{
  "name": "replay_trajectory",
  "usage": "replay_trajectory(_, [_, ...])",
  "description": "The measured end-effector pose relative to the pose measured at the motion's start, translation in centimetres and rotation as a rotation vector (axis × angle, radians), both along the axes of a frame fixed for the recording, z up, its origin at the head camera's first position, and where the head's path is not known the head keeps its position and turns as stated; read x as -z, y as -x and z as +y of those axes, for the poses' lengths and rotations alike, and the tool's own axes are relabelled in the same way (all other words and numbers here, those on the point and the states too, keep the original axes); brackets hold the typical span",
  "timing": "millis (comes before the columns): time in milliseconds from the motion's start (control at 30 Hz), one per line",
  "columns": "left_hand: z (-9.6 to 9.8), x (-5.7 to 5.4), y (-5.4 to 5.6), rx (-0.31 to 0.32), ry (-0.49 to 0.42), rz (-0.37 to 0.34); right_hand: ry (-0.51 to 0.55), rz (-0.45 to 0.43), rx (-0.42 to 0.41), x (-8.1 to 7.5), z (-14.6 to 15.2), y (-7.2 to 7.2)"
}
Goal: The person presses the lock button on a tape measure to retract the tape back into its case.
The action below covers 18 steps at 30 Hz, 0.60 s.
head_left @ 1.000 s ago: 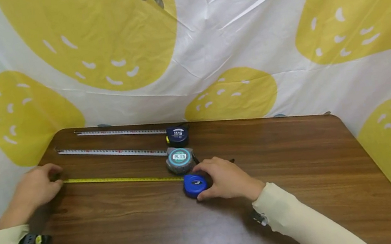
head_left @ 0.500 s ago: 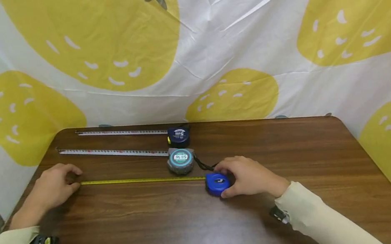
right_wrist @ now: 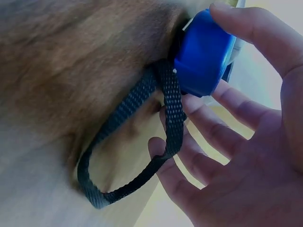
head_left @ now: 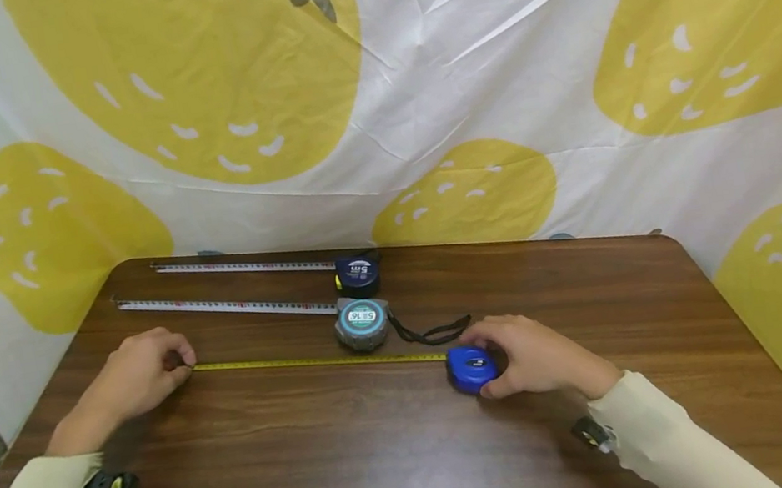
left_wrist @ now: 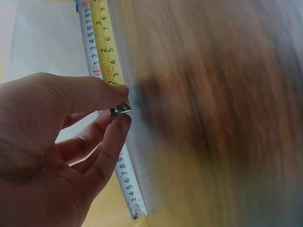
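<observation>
A blue tape measure (head_left: 472, 368) lies on the wooden table, its yellow blade (head_left: 302, 363) pulled out toward the left. With thumb and fingers my right hand (head_left: 537, 355) grips the blue case by its sides. My left hand (head_left: 134, 379) pinches the metal end hook (left_wrist: 120, 110) between thumb and fingertip. A black wrist strap (right_wrist: 173, 113) hangs from the blue case, near the right fingers. Behind the yellow blade rests a grey tape measure (head_left: 362, 323) with a white blade (head_left: 226, 306) drawn out; a dark blue tape measure (head_left: 358, 276) with its white blade (head_left: 242, 264) out lies farther back.
The brown wooden table (head_left: 366, 484) has rounded back corners. A white cloth (head_left: 454, 57) printed with yellow fruit hangs behind and beside it. A black strap (head_left: 431, 334) from the grey tape measure curves over the table between the case and my right hand.
Both hands have moved to the right together, carrying the blue tape measure and its extended blade along. The grey and dark blue tape measures have stayed in place.
</observation>
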State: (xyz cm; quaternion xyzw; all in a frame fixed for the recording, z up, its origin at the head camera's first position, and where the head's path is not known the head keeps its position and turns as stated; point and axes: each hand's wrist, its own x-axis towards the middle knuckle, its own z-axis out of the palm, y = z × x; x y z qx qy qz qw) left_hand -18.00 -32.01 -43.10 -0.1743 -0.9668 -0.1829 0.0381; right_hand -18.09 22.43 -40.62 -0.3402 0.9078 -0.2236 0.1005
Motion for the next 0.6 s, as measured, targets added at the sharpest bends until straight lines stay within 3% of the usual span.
replay_trajectory(600, [3.9,0.0,0.0,0.124,-0.044,0.013,0.015,0.002,0.03,0.3,3.9,-0.9])
